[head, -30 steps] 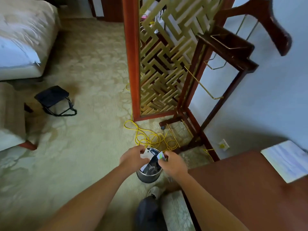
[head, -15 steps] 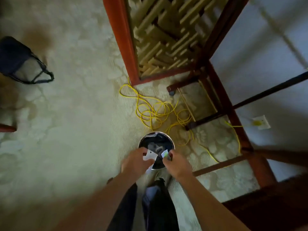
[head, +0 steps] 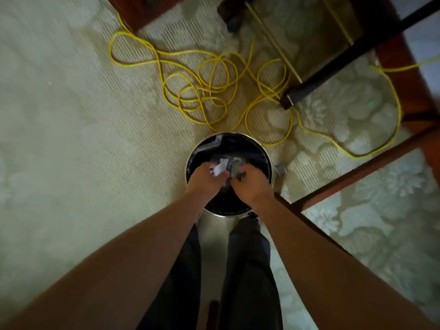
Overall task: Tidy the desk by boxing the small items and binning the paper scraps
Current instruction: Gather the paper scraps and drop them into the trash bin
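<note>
A round metal bin (head: 240, 139) with a dark liner stands on the carpet straight below me. Both my hands hang over its open mouth, side by side. My left hand (head: 206, 181) is closed around a white paper scrap (head: 219, 169). My right hand (head: 250, 184) is closed around a greyish paper scrap (head: 234, 169). More crumpled scraps seem to lie inside the bin beyond my fingers, blurred. A small grey scrap (head: 281, 169) lies on the carpet just right of the bin.
A tangled yellow cable (head: 209, 91) sprawls on the carpet right behind the bin. Dark wooden stand legs (head: 333, 65) and a red-brown wooden rail (head: 357, 177) cross the right side. My trouser legs (head: 247, 270) stand right before the bin.
The view tilted down and closed in on the bin. Both hands moved from the bin's near rim to over its middle, still holding the scraps.
</note>
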Available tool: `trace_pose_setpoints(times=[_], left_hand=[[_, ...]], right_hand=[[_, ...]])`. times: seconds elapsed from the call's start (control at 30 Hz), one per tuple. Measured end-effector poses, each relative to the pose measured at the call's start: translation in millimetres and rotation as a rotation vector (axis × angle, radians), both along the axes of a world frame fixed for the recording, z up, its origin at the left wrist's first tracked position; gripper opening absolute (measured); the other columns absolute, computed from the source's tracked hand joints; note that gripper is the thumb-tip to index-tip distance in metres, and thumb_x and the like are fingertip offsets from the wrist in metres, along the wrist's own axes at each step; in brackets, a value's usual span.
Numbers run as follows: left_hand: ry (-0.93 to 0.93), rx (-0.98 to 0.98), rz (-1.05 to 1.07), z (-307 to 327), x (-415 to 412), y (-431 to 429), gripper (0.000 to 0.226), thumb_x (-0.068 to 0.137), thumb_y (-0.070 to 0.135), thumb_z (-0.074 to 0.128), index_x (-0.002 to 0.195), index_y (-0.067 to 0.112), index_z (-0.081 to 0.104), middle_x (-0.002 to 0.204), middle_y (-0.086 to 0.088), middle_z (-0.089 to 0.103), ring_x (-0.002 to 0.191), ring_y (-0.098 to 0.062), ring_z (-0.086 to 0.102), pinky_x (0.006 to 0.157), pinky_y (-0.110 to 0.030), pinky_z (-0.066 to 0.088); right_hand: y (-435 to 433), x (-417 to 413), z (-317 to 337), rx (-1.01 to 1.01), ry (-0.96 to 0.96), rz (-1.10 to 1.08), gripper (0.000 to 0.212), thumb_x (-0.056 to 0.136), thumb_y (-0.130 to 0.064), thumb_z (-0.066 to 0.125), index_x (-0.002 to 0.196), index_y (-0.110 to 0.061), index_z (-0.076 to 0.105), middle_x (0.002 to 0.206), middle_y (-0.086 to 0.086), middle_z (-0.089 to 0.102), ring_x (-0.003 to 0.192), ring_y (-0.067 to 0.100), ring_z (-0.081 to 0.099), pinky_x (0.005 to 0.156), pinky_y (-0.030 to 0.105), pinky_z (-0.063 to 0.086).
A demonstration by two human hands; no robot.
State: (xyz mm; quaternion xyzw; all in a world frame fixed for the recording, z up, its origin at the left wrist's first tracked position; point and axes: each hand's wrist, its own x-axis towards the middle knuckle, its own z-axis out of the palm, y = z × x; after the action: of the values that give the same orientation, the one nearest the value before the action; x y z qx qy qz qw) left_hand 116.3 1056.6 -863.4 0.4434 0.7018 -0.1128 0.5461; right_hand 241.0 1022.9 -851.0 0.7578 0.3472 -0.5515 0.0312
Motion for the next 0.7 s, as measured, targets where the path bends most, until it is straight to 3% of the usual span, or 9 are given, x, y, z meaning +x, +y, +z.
trace_pose_setpoints(times=[0.1, 0.23, 0.3, 0.37, 0.43, 0.5, 0.57, 0.7], left_hand=[[-0.042, -0.067, 0.030, -10, 2, 1, 0.051, 0.099, 0.026, 0.051, 0.146, 0.009, 0.040, 0.145, -0.012, 0.047, 0.134, -0.026, 0.044, 0.104, -0.028, 0.034], [-0.076, -0.110, 0.040, -2, 1, 2, 0.057, 0.095, 0.013, 0.055, 0.148, 0.010, 0.035, 0.150, -0.010, 0.041, 0.138, -0.025, 0.039, 0.103, -0.024, 0.030], [-0.073, -0.098, 0.036, 7, -1, 2, 0.060, 0.092, 0.010, 0.058, 0.148, 0.009, 0.036, 0.148, -0.012, 0.043, 0.137, -0.025, 0.040, 0.106, -0.029, 0.032], [-0.071, -0.087, 0.004, 20, -3, 4, 0.059, 0.092, 0.010, 0.058, 0.147, 0.008, 0.037, 0.147, -0.014, 0.044, 0.136, -0.025, 0.042, 0.107, -0.032, 0.034], [-0.078, -0.084, -0.034, 36, -5, 6, 0.057, 0.094, 0.011, 0.057, 0.147, 0.007, 0.037, 0.147, -0.014, 0.043, 0.135, -0.026, 0.042, 0.107, -0.032, 0.035], [-0.078, -0.078, -0.076, 53, -7, 9, 0.054, 0.095, 0.011, 0.054, 0.147, 0.008, 0.038, 0.148, -0.014, 0.042, 0.135, -0.026, 0.043, 0.107, -0.032, 0.036], [-0.079, -0.060, -0.107, 75, -8, 11, 0.051, 0.096, 0.009, 0.052, 0.145, 0.008, 0.039, 0.148, -0.014, 0.043, 0.134, -0.026, 0.044, 0.105, -0.030, 0.037], [-0.086, -0.009, -0.203, 136, -6, 17, 0.046, 0.095, 0.009, 0.053, 0.141, 0.009, 0.045, 0.143, -0.011, 0.048, 0.131, -0.023, 0.047, 0.098, -0.026, 0.038]], right_hand=[[-4, 2, -9, 0.032, 0.052, 0.016, 0.028, 0.089, -0.018, 0.062, 0.116, -0.011, 0.062, 0.111, 0.009, 0.066, 0.103, 0.028, 0.062, 0.079, 0.029, 0.046], [-11, 9, 3, 0.037, 0.059, -0.003, 0.043, 0.085, -0.020, 0.064, 0.128, -0.016, 0.057, 0.120, 0.006, 0.063, 0.110, 0.025, 0.059, 0.087, 0.030, 0.048], [-13, 9, 10, 0.050, 0.028, -0.040, 0.048, 0.077, -0.030, 0.068, 0.123, -0.020, 0.060, 0.118, 0.005, 0.062, 0.105, 0.023, 0.062, 0.086, 0.036, 0.053], [-14, 9, 15, 0.086, 0.010, -0.075, 0.038, 0.067, -0.040, 0.064, 0.102, -0.024, 0.065, 0.105, 0.003, 0.065, 0.089, 0.018, 0.065, 0.073, 0.034, 0.055], [-11, 9, 25, 0.122, -0.011, -0.099, 0.022, 0.066, -0.040, 0.063, 0.082, -0.025, 0.060, 0.092, 0.003, 0.067, 0.077, 0.015, 0.065, 0.062, 0.030, 0.052], [-6, 8, 45, 0.172, -0.024, -0.136, 0.016, 0.072, -0.032, 0.070, 0.076, -0.020, 0.061, 0.082, 0.002, 0.068, 0.073, 0.017, 0.065, 0.061, 0.035, 0.055], [-5, 8, 68, 0.196, -0.027, -0.143, 0.016, 0.076, -0.031, 0.073, 0.081, -0.017, 0.067, 0.082, 0.001, 0.069, 0.075, 0.019, 0.066, 0.065, 0.040, 0.058], [-11, 8, 126, 0.253, -0.031, -0.163, 0.030, 0.079, -0.035, 0.070, 0.106, -0.021, 0.069, 0.105, -0.003, 0.068, 0.095, 0.016, 0.066, 0.077, 0.039, 0.057]])
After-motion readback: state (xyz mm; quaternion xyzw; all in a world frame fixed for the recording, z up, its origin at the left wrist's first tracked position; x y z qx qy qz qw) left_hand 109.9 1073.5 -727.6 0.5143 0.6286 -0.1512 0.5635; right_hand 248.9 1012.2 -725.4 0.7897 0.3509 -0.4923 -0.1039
